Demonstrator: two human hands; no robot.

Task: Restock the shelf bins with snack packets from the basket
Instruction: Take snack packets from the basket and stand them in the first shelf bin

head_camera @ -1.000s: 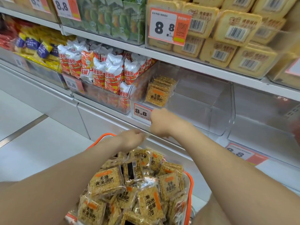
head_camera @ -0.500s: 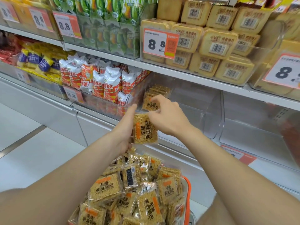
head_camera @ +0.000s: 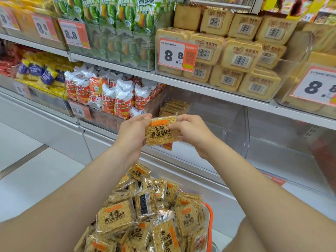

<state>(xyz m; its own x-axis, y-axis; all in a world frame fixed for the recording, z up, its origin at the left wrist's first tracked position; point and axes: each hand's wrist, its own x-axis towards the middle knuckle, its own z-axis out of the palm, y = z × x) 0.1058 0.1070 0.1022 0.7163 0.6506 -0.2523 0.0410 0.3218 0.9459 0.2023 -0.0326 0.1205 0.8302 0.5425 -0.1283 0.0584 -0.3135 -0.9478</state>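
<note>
- left hand [head_camera: 133, 132] and right hand [head_camera: 190, 132] pinch one snack packet [head_camera: 161, 130] by its side edges, label facing the camera
- basket [head_camera: 210, 215] below, heaped with like packets
- clear shelf bin [head_camera: 234, 128] behind holds a short stack [head_camera: 173, 108]

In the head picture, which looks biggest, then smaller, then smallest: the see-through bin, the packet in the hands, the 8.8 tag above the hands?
1. See-through bin, clearly largest.
2. 8.8 tag and held packet: nearly alike; the tag sits farther back, so no ranking.
</note>
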